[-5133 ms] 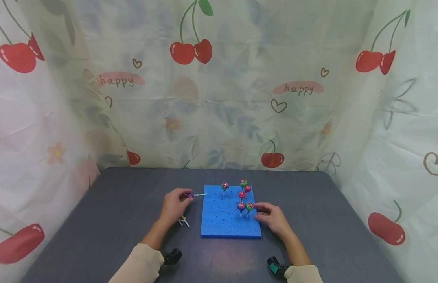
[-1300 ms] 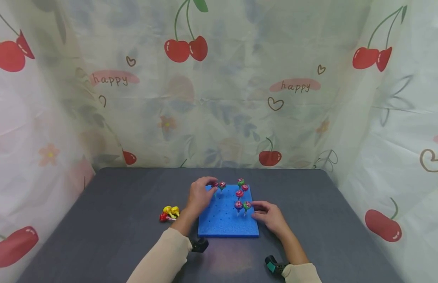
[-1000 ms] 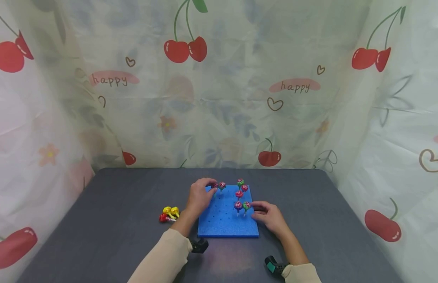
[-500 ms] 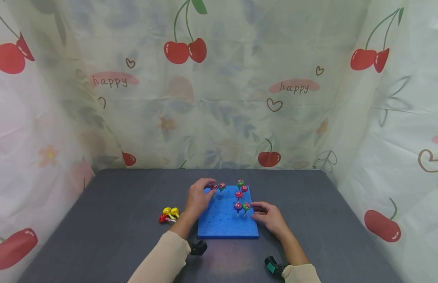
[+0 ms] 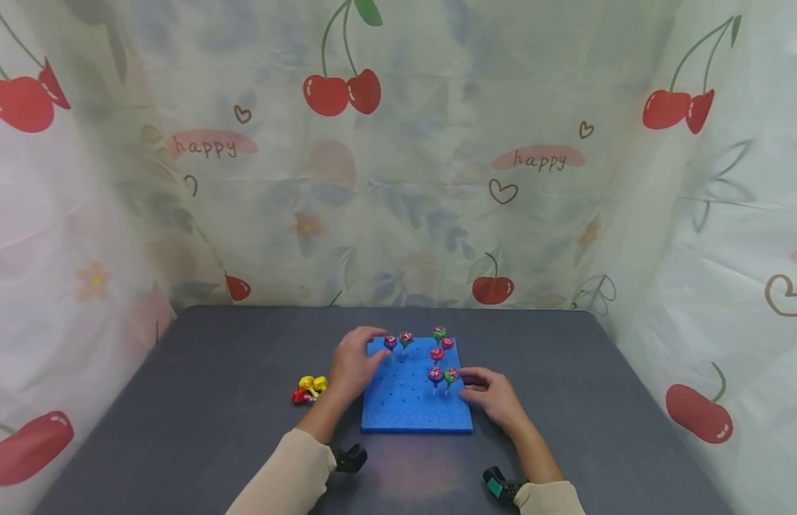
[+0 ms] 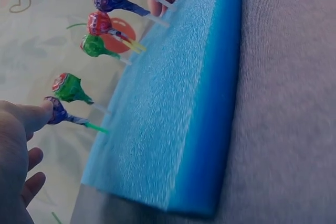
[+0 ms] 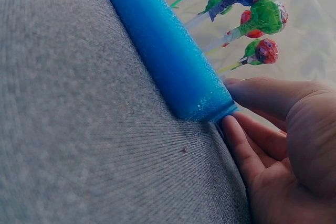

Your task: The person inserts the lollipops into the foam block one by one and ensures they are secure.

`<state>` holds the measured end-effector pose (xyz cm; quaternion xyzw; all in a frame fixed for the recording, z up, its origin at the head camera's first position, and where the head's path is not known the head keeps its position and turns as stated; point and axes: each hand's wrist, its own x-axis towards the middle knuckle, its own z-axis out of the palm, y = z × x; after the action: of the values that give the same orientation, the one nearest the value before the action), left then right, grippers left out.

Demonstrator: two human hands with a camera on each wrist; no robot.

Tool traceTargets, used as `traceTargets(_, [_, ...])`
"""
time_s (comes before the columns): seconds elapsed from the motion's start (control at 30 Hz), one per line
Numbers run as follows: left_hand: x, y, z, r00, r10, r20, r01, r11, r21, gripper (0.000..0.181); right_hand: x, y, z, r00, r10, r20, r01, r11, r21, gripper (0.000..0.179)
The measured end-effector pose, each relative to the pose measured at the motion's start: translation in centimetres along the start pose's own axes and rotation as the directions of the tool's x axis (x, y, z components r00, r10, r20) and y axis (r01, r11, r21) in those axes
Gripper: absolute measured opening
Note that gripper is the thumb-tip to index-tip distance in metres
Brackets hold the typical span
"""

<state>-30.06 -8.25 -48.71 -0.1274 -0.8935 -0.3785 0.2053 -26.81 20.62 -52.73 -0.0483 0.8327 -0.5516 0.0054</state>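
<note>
A blue foam board point(image 5: 411, 420) dotted with small holes lies on the table, with several wrapped lollipops standing in it. At its back left corner stands a purple lollipop point(image 5: 390, 342), its green stick point(image 6: 97, 127) in the foam. My left hand point(image 5: 353, 366) is beside that lollipop, thumb and fingers spread apart; in the left wrist view one fingertip overlaps the candy, and contact is unclear. On the right edge, my right hand point(image 5: 499, 398) pinches the board between thumb and fingers. A green lollipop point(image 5: 451, 375) and a purple-blue one point(image 5: 435, 375) stand close to it.
Left of the board, yellow lollipops point(image 5: 313, 384) and a red lollipop point(image 5: 300, 395) lie on the dark grey table point(image 5: 218, 400), partly behind my left forearm. A cherry-printed curtain point(image 5: 398, 236) surrounds the table at the back and sides.
My left hand carried the purple lollipop from left of the board to its back left corner, then let go and drew slightly left. The lollipop stands there; my right hand stayed.
</note>
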Motion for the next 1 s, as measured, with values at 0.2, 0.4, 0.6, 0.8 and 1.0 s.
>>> traceTargets(0.2, [-0.6, -0.6, -0.9, 1.0, -0.013, 0.014, 0.013, 1.0, 0.016, 0.033, -0.1, 0.1, 0.0, 1.0, 0.004, -0.002, -0.004, 1.0, 0.015, 0.034])
traceTargets(0.4, [-1.4, -0.9, -1.6, 0.999, -0.032, 0.01, 0.032, 0.999, -0.006, 0.032, -0.1, 0.2, -0.1, 1.0, 0.007, -0.006, -0.007, 1.0, 0.015, 0.035])
traceTargets(0.6, [-1.9, -1.4, -1.8, 0.999, -0.035, 0.007, 0.035, 0.999, -0.004, 0.033, 0.0, 0.2, -0.1, 1.0, 0.013, -0.009, -0.013, 1.0, 0.013, 0.035])
traceTargets(0.8, [-2.5, -1.7, -2.0, 0.999, -0.038, 0.021, 0.037, 0.999, 0.01, 0.033, 0.0, 0.1, 0.0, 1.0, 0.005, -0.002, -0.005, 1.0, 0.015, 0.035])
traceTargets(1.0, [-3.0, -2.1, -2.8, 0.996, -0.077, 0.038, 0.077, 0.997, 0.021, 0.032, 0.0, -0.1, 0.1, 1.0, 0.01, -0.004, -0.01, 1.0, 0.013, 0.034])
